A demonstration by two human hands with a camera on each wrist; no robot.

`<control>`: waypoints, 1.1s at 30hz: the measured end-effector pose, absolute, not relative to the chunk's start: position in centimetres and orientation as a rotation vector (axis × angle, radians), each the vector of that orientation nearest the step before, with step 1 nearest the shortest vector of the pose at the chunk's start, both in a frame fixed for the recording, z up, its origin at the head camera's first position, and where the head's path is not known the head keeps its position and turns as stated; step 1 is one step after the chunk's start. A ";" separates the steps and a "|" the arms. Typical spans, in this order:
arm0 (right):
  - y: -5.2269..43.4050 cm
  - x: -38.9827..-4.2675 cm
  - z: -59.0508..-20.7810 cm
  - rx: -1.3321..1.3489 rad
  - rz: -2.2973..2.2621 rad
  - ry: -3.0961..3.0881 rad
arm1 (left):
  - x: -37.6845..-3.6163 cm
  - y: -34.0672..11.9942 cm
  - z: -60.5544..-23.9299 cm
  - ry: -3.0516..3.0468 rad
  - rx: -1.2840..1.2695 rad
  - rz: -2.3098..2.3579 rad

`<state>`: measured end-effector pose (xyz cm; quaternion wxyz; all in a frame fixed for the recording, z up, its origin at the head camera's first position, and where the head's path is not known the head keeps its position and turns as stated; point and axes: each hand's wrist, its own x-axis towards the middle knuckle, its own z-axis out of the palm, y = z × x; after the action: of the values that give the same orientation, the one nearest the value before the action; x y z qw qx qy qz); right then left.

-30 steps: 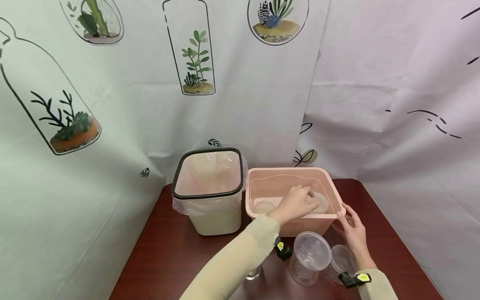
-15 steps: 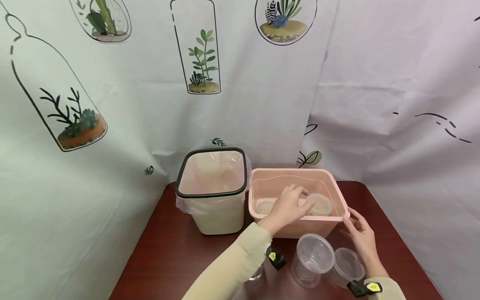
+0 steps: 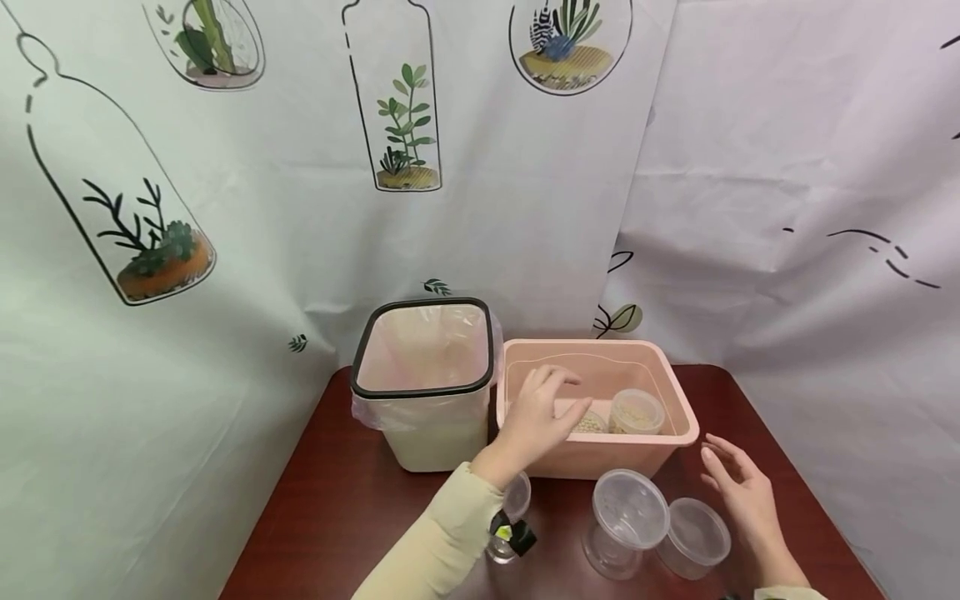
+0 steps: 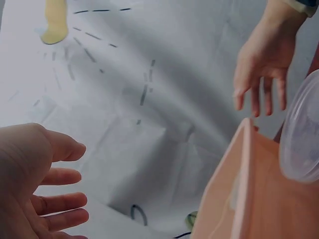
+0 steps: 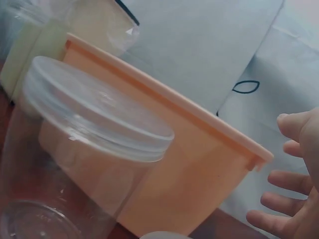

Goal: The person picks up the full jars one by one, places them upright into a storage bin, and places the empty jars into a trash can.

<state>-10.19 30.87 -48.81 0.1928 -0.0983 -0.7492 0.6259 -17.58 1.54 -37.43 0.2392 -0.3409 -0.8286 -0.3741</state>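
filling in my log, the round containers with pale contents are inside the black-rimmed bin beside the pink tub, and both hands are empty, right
No: the round containers with pale contents are inside the pink tub, not the black-rimmed bin beside it, as the head view shows. The left hand and right hand are empty.

Way in from above pink tub [image 3: 588, 460], bin [image 3: 435, 446] walling its left, lidded jar [image 3: 626, 521] standing before it

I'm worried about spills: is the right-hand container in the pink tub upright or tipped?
Upright: in the head view, the container sits inside the pink tub with its round top facing up.
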 end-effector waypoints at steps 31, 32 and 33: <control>30.8 -5.6 -53.3 -0.277 1.055 -2.583 | -19.0 -16.0 -40.0 -1.863 -0.485 -1.018; 30.7 -5.5 -53.4 -0.276 1.047 -2.597 | -19.0 -16.3 -40.2 -1.866 -0.471 -1.006; 30.7 -5.5 -53.6 -0.274 1.038 -2.613 | -19.1 -16.5 -40.4 -1.868 -0.456 -0.995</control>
<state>-5.47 30.72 -53.59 0.1575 -0.0957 -0.9134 0.3628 -19.11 -16.52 -40.45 0.4691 -0.1862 -0.7619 -0.4059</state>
